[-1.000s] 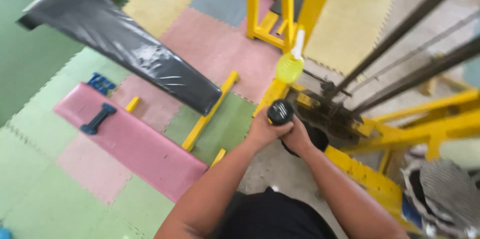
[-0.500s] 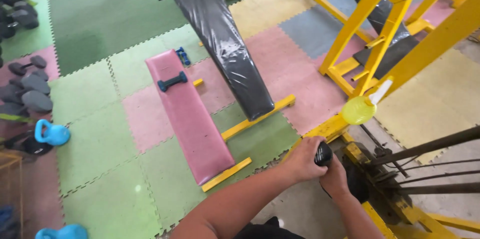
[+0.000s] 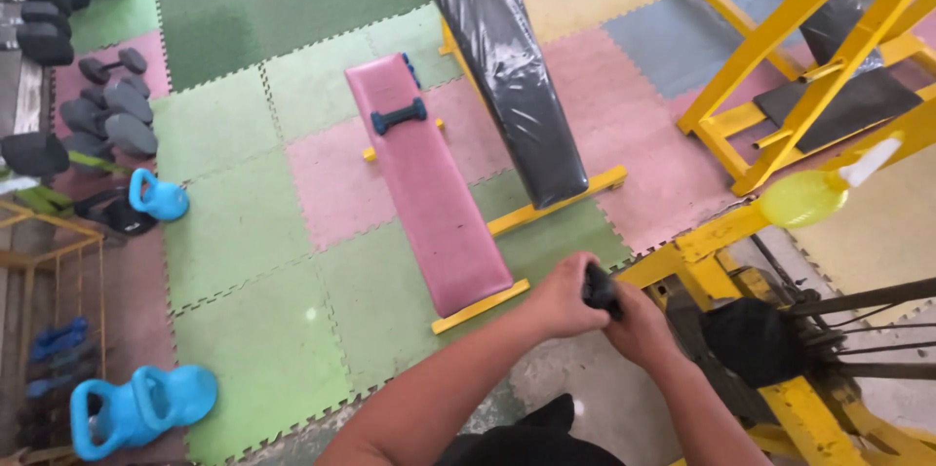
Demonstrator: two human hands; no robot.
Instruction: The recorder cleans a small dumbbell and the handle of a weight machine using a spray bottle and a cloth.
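Fingers (image 3: 570, 283) of the left hand (image 3: 561, 298) are curled around a small black cylindrical object (image 3: 597, 289), and the right hand (image 3: 639, 328) is closed against the same object from the other side, so that both hands meet on it in front of the body. Only part of the black object is exposed between them; its nature cannot be told. The object is held in the air, above the bare floor beside the yellow machine frame (image 3: 697, 247), not set on anything. As a judgement, the handling is under way and no placement is yet completed.

Just beyond the hands, a pink bench surface (image 3: 429, 193) is shown with a dark blue dumbbell (image 3: 398, 116) lying near its far end. A black inclined bench (image 3: 512, 66), wrapped in plastic film, stands beside it. A yellow spray bottle (image 3: 814, 195) hangs on the frame at the right. Blue kettlebells (image 3: 136, 407) and grey dumbbells (image 3: 112, 115) rest along the left edge of the coloured foam floor mats (image 3: 244, 222).
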